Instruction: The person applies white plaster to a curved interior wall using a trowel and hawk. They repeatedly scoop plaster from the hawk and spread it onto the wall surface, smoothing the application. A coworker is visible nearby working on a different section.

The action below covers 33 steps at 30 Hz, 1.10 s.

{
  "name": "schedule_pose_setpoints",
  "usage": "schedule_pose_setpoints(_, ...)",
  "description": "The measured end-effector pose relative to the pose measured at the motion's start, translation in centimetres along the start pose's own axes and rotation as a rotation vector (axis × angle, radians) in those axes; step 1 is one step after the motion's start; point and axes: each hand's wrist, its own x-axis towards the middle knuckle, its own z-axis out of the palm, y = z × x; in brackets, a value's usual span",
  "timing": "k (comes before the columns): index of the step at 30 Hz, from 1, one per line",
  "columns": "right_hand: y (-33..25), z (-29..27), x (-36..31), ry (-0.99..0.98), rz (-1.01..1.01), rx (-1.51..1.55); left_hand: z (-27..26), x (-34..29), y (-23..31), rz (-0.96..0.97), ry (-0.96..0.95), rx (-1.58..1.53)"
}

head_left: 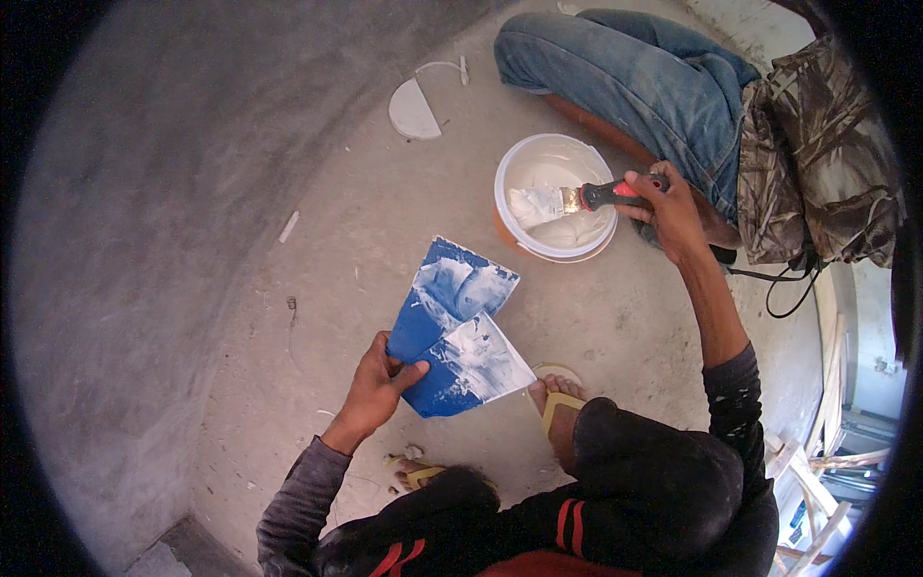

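My left hand (375,389) grips a pair of flat blue putty spreaders (423,337), fanned out and overlapping, thumb on top. White putty is smeared over their outer parts. In my right hand (675,216) is a putty knife (604,195) with a black and red handle. Its blade, loaded with white putty, is inside the mouth of a round bucket (503,197) with a white rim and orange side. Soft white putty (569,233) coats the bucket's inner wall and fills its lower part.
Another person in blue jeans (625,72) sits close behind the bucket. A white half-round piece (413,111) and a white strip (289,227) lie on the dusty floor. A grey wall (144,240) rises at left; wood pieces (812,500) are at lower right.
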Motion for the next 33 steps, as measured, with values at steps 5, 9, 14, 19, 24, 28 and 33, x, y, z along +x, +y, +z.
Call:
schedule_pose_setpoints(5, 1.7, -0.4, -2.8, 0.075, 0.019, 0.126, 0.2, 0.1, -0.9, 0.042, 0.032, -0.013)
schedule_pose_setpoints(9, 4.2, -1.5, -4.7, 0.126, 0.054, 0.33, 0.4, 0.0, -0.8, 0.038, 0.023, -0.028)
schedule_pose_setpoints(14, 4.8, -1.8, -7.1, 0.245, 0.034, 0.452, 0.3, 0.1, -1.2, 0.093, 0.029, -0.03)
schedule_pose_setpoints(19, 4.8, -1.2, -8.5, 0.279, -0.017, 0.448, 0.0, 0.3, -1.9, 0.104, 0.004, -0.032)
schedule_pose_setpoints(24, 4.7, -0.6, -9.8, 0.271, -0.085, 0.427, -0.4, 0.5, -1.8, 0.104, 0.0, -0.006)
schedule_pose_setpoints(28, 3.8, -0.5, -11.1, 0.288, -0.108, 0.431, -0.8, 0.8, -1.7, 0.102, -0.029, 0.002)
schedule_pose_setpoints(33, 1.7, 1.6, -12.9, 0.244, -0.169, 0.333, -1.2, 1.7, -2.8, 0.111, -0.085, -0.076)
